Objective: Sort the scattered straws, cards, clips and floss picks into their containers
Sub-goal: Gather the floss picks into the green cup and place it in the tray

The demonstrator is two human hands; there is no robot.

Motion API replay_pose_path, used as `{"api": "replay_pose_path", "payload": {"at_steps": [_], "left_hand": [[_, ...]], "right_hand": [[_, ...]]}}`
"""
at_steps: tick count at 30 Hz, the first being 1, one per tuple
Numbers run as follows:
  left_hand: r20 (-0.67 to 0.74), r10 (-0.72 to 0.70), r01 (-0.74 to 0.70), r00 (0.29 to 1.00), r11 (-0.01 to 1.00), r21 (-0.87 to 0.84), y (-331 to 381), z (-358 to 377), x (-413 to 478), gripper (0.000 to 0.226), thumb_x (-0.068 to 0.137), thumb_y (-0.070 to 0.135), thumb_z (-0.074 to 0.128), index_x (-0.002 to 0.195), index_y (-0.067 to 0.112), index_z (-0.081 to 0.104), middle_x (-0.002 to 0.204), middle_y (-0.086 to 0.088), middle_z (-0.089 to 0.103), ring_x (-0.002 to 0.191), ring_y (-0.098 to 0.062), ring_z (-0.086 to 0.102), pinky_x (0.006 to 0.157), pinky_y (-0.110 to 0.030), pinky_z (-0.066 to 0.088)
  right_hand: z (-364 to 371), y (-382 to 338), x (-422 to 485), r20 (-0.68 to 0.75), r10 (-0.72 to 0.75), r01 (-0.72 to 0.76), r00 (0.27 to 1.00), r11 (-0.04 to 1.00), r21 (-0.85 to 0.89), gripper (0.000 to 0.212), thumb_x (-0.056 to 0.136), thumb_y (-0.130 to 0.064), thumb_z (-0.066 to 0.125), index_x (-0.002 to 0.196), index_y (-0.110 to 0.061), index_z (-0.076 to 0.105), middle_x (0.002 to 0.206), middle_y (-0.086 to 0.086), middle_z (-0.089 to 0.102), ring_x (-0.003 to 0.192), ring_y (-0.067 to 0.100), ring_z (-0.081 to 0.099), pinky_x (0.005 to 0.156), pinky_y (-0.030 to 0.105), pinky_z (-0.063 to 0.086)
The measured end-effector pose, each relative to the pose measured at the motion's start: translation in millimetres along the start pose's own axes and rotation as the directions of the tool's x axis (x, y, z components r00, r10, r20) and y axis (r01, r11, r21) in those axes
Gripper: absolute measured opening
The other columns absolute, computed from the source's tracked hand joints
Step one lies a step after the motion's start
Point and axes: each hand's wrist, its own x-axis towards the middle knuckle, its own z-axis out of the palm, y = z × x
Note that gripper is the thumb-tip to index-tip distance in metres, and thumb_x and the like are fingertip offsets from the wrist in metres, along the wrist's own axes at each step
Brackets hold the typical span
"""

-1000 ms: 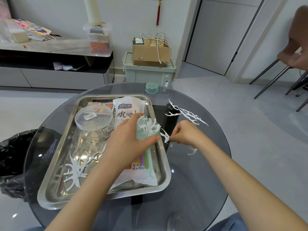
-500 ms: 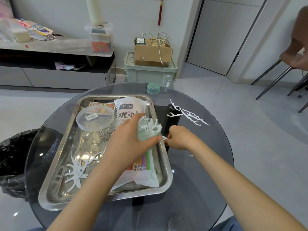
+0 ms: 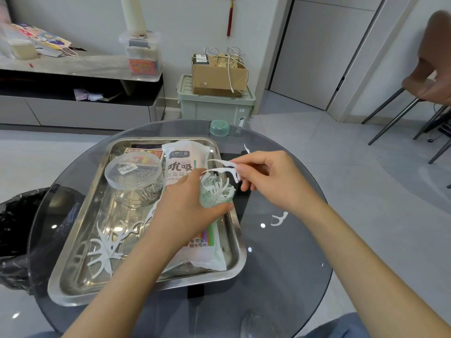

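1. Delta: right hand (image 3: 266,176) has come up off the glass table (image 3: 280,276) beside the tray's right rim. It's now just above the jar (image 3: 214,200), pinching a small bunch of floss picks (image 3: 224,168). Left hand hasn't left the jar.
2. Tray (image 3: 195,281), near-left corner: pile of picks (image 3: 105,250), not yet sorted.
3. Tray, far-left: clip tub (image 3: 134,176), lid on. Behind it, what looks like the card box (image 3: 144,152). Straw bag (image 3: 188,164) runs along the tray's right side.
4. Left hand (image 3: 185,208): fingers wrapped round the jar, mouth up, over the straw bag near the tray's right rim. Can't tell if it rests on the bag. Jar already bristles with picks.
5. Step in hand: get the bunch in. Picks already inside fan across the mouth, so I'd align the bunch and aim it at the gap. Tilt the jar toward the right hand. Let go only once the ends are below the rim, or they'll likely snag and spill.
6. Right of the tray: stray pick (image 3: 278,219) on the glass, another pick (image 3: 247,148) further back. Jar lid (image 3: 219,128) is at the table's far edge.
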Motion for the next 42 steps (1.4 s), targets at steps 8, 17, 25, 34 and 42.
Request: {"api": "replay_pose_path", "payload": {"at_steps": [8,17,25,34,42], "left_hand": [[0.026,-0.027,0.026,0.999,0.999,0.021,-2,-1,0,0.074,0.065,0.063,0.067,0.127,0.029,0.047,0.114,0.006,0.061,0.102,-0.017,0.058,0.084,-0.04,0.053],[0.041,-0.016,0.013,0.999,0.997,0.081,0,-1,0,0.08,0.058,0.068,0.064,0.128,0.033,0.048,0.112,0.004,0.061,0.102,-0.021,0.057,0.085,-0.038,0.05],[0.031,0.012,-0.013,0.999,0.999,0.048,4,0,-3,0.076,0.055,0.069,0.06,0.124,0.037,0.05,0.1,0.005,0.058,0.096,-0.022,0.055,0.085,-0.037,0.045],[-0.018,-0.001,0.0,1.0,0.999,-0.035,1,0,-3,0.091,0.063,0.069,0.062,0.143,0.043,0.027,0.118,0.004,0.06,0.108,-0.022,0.055,0.089,-0.037,0.046],[-0.022,0.133,-0.132,0.991,0.991,0.016,13,2,-10,0.063,0.079,0.066,0.046,0.139,0.052,0.031,0.101,0.007,0.053,0.084,-0.014,0.052,0.089,-0.037,0.043]], "right_hand": [[-10,-5,-7,0.146,0.156,-0.141,0.977,0.984,-0.109,0.024,0.092,-0.012,0.056,0.092,-0.028,0.075,0.067,-0.014,0.064,0.06,-0.001,0.052,0.065,0.019,0.045],[-5,-12,-6,0.049,0.076,-0.065,0.996,0.977,-0.201,0.018,0.086,-0.011,0.061,0.083,-0.024,0.074,0.062,-0.019,0.06,0.062,-0.003,0.053,0.058,0.007,0.038],[14,-14,-7,0.03,0.025,-0.023,0.999,0.997,-0.075,0.015,0.083,-0.008,0.067,0.085,-0.021,0.074,0.08,-0.006,0.072,0.076,0.007,0.066,0.076,0.022,0.054],[-11,-2,-3,-0.151,0.002,-0.018,0.989,0.994,-0.104,0.012,0.082,-0.013,0.07,0.085,-0.023,0.076,0.08,-0.014,0.071,0.075,-0.002,0.064,0.071,0.009,0.046],[-35,65,-32,0.098,0.672,-0.359,0.734,0.506,-0.784,0.073,0.074,-0.052,0.072,0.132,-0.018,0.046,0.125,0.005,0.046,0.117,0.022,0.048,0.088,0.033,0.044]]}}
